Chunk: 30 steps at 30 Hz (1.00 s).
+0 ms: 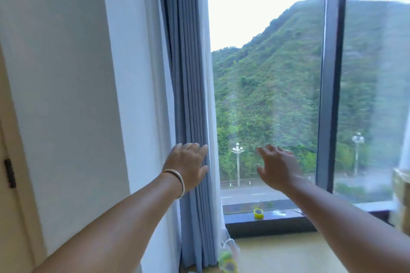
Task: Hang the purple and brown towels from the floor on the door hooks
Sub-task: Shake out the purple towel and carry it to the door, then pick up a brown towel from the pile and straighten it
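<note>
Neither towel is in view, and no door hooks show. My left hand [188, 163], with a silver bangle on its wrist, is stretched forward in front of the blue curtain [188, 86], its fingers straight and holding nothing. My right hand [277, 166] is raised at the same height before the window glass, with its fingers spread and nothing in it. Both arms reach out from the bottom of the frame.
A large window [266, 73] with a dark frame post [332, 73] looks out on a green hill. On the dark sill [277, 217] sits a yellow tape roll [258, 213]. A white wall [66, 95] is to the left, with a door edge and its dark hinge [10, 173] at far left.
</note>
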{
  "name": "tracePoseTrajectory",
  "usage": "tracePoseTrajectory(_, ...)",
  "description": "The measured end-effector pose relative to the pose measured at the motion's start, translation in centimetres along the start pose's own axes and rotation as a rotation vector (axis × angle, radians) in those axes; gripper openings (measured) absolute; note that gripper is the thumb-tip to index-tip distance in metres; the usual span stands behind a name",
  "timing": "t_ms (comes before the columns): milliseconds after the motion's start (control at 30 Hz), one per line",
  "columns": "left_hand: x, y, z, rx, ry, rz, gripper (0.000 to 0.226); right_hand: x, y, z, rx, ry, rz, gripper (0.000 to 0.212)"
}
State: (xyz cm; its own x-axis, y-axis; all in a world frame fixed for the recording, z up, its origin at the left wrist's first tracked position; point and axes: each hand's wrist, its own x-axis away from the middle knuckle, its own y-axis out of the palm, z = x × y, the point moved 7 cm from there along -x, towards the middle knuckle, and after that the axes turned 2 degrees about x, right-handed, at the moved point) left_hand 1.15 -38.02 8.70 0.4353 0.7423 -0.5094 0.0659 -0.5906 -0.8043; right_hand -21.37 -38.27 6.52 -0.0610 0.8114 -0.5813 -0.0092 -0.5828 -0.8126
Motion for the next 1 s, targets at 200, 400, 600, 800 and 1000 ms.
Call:
tracePoseTrajectory(200,-7.5,0.7,15.4,0.172,0.24,0.049,0.06,7.2,-2.8,15.2,0.16,0.253,-0.034,0.04)
tracePoseTrajectory(400,-10.6,-1.3,31.7,0.333,0.527,0.14,0.06,17.7,-7.6,27.8,0.351,0.561,-0.09,0.046)
tracePoseTrajectory(600,-11.0,-4.9,45.4,0.495,0.773,0.227,0.059,27.4,-13.2,35.2,0.522,0.819,-0.141,0.05)
tracePoseTrajectory(800,-11.4,-8.7,55.8,0.627,0.952,0.287,0.058,33.6,-17.0,39.5,0.626,1.001,-0.197,0.047)
tracePoseTrajectory(1000,-13.2,-11.5,63.8,0.734,1.074,0.355,0.057,35.8,-19.6,43.9,0.702,1.133,-0.215,0.05)
